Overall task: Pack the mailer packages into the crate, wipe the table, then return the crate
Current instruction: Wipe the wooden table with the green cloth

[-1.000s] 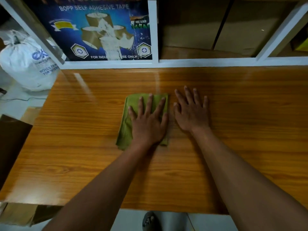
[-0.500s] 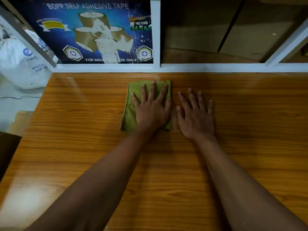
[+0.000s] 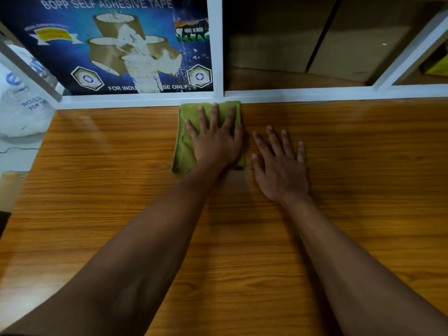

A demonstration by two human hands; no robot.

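Note:
A folded green cloth (image 3: pixel 184 137) lies on the wooden table (image 3: pixel 351 146) with its far edge against the white shelf frame. My left hand (image 3: pixel 215 139) presses flat on the cloth, fingers spread. My right hand (image 3: pixel 281 166) rests flat on the bare wood just to the right of the cloth, fingers apart, holding nothing. No crate and no mailer packages are in view.
A white shelf frame (image 3: pixel 291 95) runs along the table's far edge. Behind it stand a blue adhesive-tape box (image 3: pixel 109 44) on the left and brown cartons (image 3: pixel 363 37) on the right. A white woven sack (image 3: pixel 19 110) sits on the floor past the table's left edge.
My left hand has pushed the cloth away from me, up to the shelf frame. My right hand stayed flat on the table beside it.

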